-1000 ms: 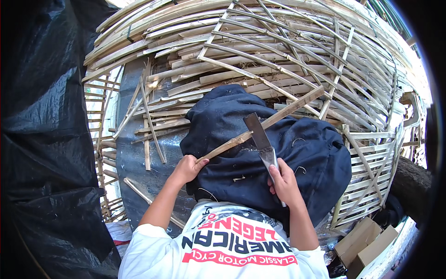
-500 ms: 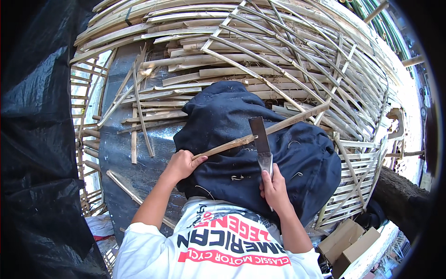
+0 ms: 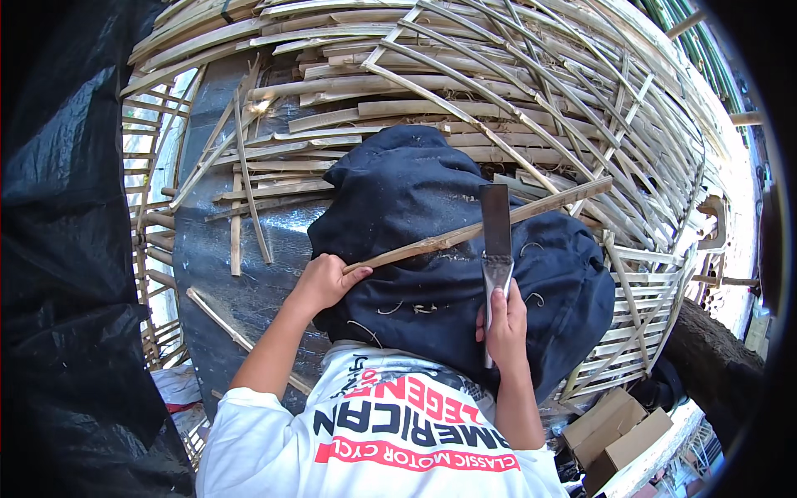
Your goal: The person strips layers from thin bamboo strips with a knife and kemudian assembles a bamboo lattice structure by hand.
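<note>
- At the far left of the scene, a black plastic sheet (image 3: 70,249) hangs in folds.
- Just right of it stands a slatted bamboo fence (image 3: 152,236).
- Next comes a dark, shiny ground cover (image 3: 203,257); a few loose thin sticks (image 3: 251,187) lie on its far part, and one pale stick (image 3: 220,317) lies nearer, partly behind the left forearm.
- The left hand (image 3: 322,285) has its fingers clamped around the near, left end of a bamboo strip (image 3: 432,243).
- That strip slants across the black cloth (image 3: 390,191) over the lap, from the left hand to its free end at the far right.
- Pale curled shavings (image 3: 423,309) lie on the cloth, near the white shirt (image 3: 398,461).
- Beyond the cloth, split bamboo lengths (image 3: 332,85) lie in a broad heap, with a bamboo lattice (image 3: 477,124) on top.
- The right hand (image 3: 508,324) has its fingers closed around the handle of a broad-bladed knife (image 3: 496,220), blade pointing away and crossing the strip right of its middle; whether the edge touches the wood, I cannot tell.
- Farther right are a slatted bamboo panel (image 3: 635,311), a cardboard box (image 3: 606,425) near and a dark log (image 3: 712,357).
</note>
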Action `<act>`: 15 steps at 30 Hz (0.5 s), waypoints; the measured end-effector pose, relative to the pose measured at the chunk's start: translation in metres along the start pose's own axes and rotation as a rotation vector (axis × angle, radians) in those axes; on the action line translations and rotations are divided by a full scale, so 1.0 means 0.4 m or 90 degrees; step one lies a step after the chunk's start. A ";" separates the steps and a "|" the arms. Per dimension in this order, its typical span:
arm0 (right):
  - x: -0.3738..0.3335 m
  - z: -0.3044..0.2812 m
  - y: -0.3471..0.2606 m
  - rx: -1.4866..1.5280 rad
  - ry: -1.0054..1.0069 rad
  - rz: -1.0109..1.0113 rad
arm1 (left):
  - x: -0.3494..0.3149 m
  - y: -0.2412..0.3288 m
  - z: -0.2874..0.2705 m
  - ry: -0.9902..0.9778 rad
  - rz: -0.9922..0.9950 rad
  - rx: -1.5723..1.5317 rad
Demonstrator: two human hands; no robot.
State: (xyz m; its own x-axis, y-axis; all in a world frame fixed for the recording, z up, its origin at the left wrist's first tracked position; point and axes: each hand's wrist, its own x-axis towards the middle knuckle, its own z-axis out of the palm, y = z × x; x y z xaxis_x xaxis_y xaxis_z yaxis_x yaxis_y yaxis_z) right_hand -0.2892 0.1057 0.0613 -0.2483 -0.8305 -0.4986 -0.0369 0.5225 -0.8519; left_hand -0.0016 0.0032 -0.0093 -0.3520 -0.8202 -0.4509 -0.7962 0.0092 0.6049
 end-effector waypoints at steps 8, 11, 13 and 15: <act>0.034 -0.050 -0.014 0.022 0.074 -0.025 | -0.002 0.011 -0.015 -0.050 -0.036 0.028; 0.041 -0.061 0.020 -0.168 0.007 -0.060 | 0.010 0.030 -0.018 -0.040 -0.038 0.022; 0.036 -0.052 0.028 -0.192 -0.072 -0.074 | 0.009 0.019 -0.027 -0.084 -0.088 0.024; 0.047 -0.092 -0.027 -0.221 -0.056 -0.112 | 0.010 0.011 -0.023 -0.073 -0.075 0.023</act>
State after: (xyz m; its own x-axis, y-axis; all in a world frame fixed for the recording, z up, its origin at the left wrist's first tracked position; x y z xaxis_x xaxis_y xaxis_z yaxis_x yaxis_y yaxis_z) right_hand -0.3289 0.0914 0.0670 -0.1261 -0.9185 -0.3748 -0.3998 0.3928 -0.8281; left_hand -0.0020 -0.0055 -0.0023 -0.3077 -0.7464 -0.5902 -0.8514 -0.0610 0.5210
